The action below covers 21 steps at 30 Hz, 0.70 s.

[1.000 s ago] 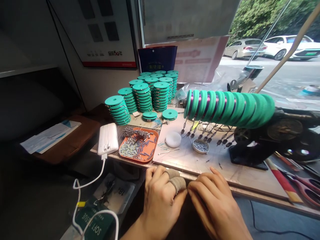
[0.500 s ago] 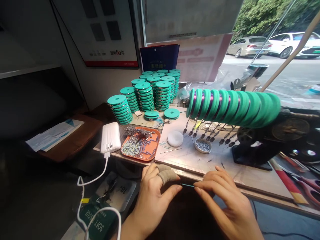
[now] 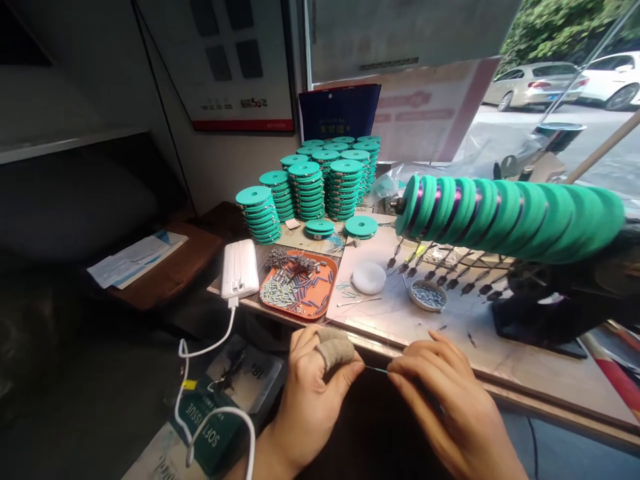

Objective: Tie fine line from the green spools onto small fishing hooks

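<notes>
My left hand [image 3: 315,380] is closed in a pinch, with cloth finger covers [image 3: 334,348] on two fingers. My right hand [image 3: 445,390] pinches the other end of a thin teal strand [image 3: 376,369], which runs almost level between both sets of fingertips. Whether it is line or a fine tube is too small to tell. Both hands are just in front of the table edge. Beyond the left one lies an orange tray [image 3: 332,280] holding small coloured tubes and metal bits. A round white pad [image 3: 369,278] and a small dish of grey beads [image 3: 429,295] sit farther right.
Stacks of green foam spools [image 3: 305,190] stand at the back. On the right, a row of green spools [image 3: 480,217] hangs on a dark machine. A white power bank [image 3: 239,270] with a cable rests at the table's left edge; a green tissue pack [image 3: 207,427] lies lower down.
My left thumb and finger have closed together on the strand's left end; a shorter stretch shows between the hands. The view has swung slightly left.
</notes>
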Each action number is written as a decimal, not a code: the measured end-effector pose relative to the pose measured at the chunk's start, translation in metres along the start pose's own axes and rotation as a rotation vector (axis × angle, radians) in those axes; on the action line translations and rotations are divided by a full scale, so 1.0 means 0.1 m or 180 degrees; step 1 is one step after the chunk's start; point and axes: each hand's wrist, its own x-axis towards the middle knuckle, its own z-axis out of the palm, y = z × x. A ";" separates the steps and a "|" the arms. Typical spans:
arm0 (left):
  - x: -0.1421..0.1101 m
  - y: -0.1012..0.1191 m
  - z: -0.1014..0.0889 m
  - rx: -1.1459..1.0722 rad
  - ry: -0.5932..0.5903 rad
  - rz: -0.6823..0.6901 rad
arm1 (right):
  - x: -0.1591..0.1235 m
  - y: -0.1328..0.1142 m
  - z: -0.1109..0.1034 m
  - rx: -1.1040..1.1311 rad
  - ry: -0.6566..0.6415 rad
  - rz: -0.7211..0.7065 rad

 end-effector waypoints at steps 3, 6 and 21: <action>0.13 -0.18 -0.16 0.0537 -0.0015 0.0001 | -0.02 0.02 0.01 -0.0003 0.0053 -0.0002; 0.37 -0.40 -0.35 0.1380 -0.0174 -0.0235 | -0.03 0.05 0.01 -0.0019 0.0086 -0.0035; 0.81 -0.43 -0.31 0.2153 -0.1499 0.0007 | -0.01 0.02 0.05 0.0098 0.0228 0.0057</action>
